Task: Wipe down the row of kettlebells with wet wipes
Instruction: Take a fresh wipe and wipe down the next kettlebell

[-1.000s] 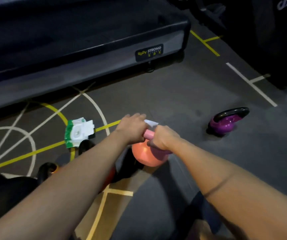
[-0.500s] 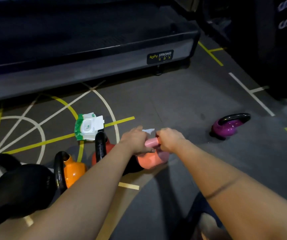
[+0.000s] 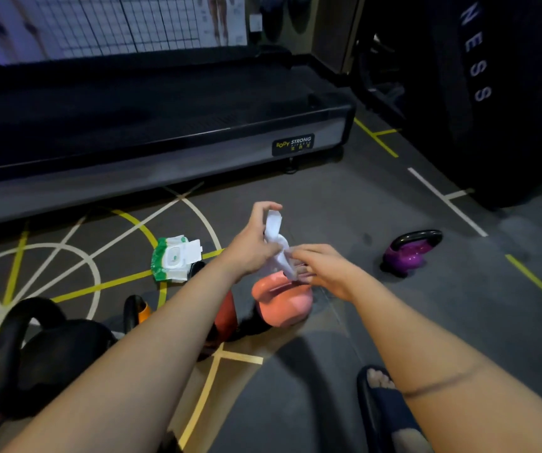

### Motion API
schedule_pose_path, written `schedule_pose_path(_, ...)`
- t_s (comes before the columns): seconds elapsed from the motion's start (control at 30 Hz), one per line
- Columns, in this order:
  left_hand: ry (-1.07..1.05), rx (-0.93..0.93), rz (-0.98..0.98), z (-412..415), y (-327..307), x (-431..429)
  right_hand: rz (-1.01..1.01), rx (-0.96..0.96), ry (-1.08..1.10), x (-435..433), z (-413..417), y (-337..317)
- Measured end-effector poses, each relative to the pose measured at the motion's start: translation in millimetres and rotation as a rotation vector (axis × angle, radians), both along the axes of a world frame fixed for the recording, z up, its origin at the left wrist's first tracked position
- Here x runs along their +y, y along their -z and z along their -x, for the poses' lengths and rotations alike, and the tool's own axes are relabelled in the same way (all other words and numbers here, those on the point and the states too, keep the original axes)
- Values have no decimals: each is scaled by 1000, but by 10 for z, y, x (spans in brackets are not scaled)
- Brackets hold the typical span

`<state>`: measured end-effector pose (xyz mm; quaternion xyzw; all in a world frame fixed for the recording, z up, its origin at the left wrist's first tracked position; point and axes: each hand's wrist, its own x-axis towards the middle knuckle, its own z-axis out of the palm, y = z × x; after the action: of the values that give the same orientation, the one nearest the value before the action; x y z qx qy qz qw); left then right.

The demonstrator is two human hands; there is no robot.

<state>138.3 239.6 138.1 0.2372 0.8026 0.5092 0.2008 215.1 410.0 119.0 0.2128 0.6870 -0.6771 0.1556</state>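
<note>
White wipe (image 3: pixel 273 235) hangs upright between our hands, just above the pink kettlebell (image 3: pixel 284 305). Our left hand (image 3: pixel 250 248) curls round its upper part; our right hand (image 3: pixel 325 269) pinches its lower end. Left of pink stand the orange kettlebell (image 3: pixel 142 313) and black kettlebell (image 3: pixel 60 351). The purple kettlebell (image 3: pixel 407 255) sits well apart, right. The wipe pack (image 3: pixel 175 259) lies open behind the row.

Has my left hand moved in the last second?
Yes. The left hand lifted off the pink kettlebell and now holds the wipe above it.
</note>
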Motion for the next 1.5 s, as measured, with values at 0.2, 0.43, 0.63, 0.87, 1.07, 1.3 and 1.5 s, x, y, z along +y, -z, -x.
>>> schedule_pose_path(0.2,-109,-116,-88,-275,97,37,-98,162,84,52,-204,21)
schedule_pose_path(0.43,-355,-545,-342,-438,337,61,-18,135,292,187,-413,101)
schedule_pose_path(0.63,-360,-558,-348,-590,433,175,173,120,398,184,-536,196)
schedule_pose_path(0.87,-442,-544,-396,-646,400,319,333,126,498,276,-668,345)
schedule_pose_path(1.07,-437,-528,-486,-713,286,376,395,176,637,397,-731,358)
schedule_pose_path(1.3,-278,-415,-424,-772,222,357,223,20,369,322,-743,253)
schedule_pose_path(1.5,-282,-302,-346,-779,223,239,-25,-26,295,206,-739,265)
